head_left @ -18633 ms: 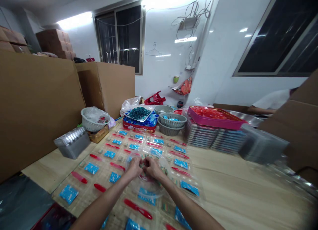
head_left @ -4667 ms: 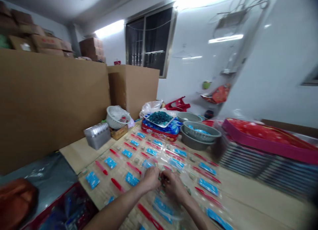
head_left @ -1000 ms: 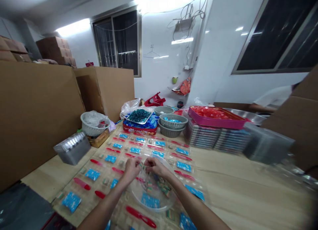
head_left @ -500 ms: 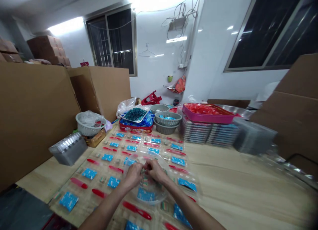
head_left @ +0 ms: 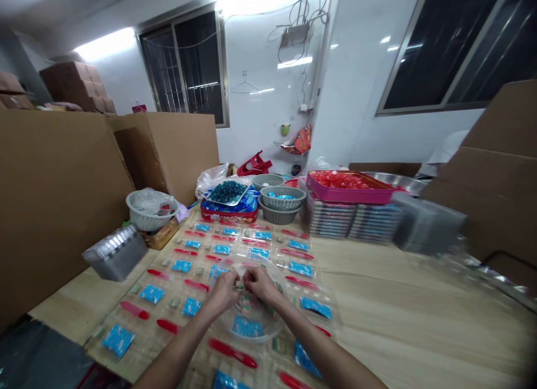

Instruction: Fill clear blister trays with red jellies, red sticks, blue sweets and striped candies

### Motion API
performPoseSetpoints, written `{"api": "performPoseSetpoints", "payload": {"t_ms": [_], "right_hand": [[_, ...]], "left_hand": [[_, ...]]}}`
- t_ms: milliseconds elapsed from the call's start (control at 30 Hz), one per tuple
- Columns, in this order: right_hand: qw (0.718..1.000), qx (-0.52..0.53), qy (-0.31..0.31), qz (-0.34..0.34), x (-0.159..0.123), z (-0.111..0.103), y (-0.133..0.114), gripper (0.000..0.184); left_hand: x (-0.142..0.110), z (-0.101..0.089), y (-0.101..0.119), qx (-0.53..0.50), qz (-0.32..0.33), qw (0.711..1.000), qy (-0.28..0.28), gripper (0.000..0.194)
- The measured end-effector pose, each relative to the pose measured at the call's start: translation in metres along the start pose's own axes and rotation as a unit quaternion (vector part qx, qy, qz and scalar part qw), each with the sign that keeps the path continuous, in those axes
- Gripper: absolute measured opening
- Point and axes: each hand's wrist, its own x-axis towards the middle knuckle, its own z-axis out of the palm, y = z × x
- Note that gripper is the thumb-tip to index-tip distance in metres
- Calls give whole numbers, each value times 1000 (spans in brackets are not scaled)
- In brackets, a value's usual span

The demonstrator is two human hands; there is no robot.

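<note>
My left hand and my right hand are close together above a round, clear plastic bowl. Both have their fingers pinched; whatever is between the fingertips is too small and blurred to name. Small striped pieces show in the bowl below the hands. A blue packet is visible at the bowl's near side, perhaps through its clear wall. Around and under the bowl lie rows of clear plastic trays, each with a red knife-shaped tool, a blue packet and small striped pieces.
Grey baskets, a red tin heaped with blue packets, and a white basket stand at the back. A pink tray of red pieces rests on stacked trays. Cardboard walls the left side.
My two hands have moved slightly apart, with the left shifting a little left. The bowl and trays stay in place; the camera view has shifted slightly.
</note>
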Motion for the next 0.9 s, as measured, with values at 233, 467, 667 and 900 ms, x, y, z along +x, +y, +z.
{"api": "performPoseSetpoints", "payload": {"t_ms": [233,467,667,900], "right_hand": [[1000,-11,6,1,0,1,0,16],[1000,-24,2,3,2,6,4,16],[1000,-23,8,-19,1,3,1,16],[987,-106,-24,-121,-8,-9,-21,22]], "left_hand": [[2,3,-4,4,-5,1000,5,23],[2,7,-6,3,-4,1000,6,22],[2,5,-3,-13,-7,1000,7,33],[3,-7,1,-119,-4,993,26,45]]}}
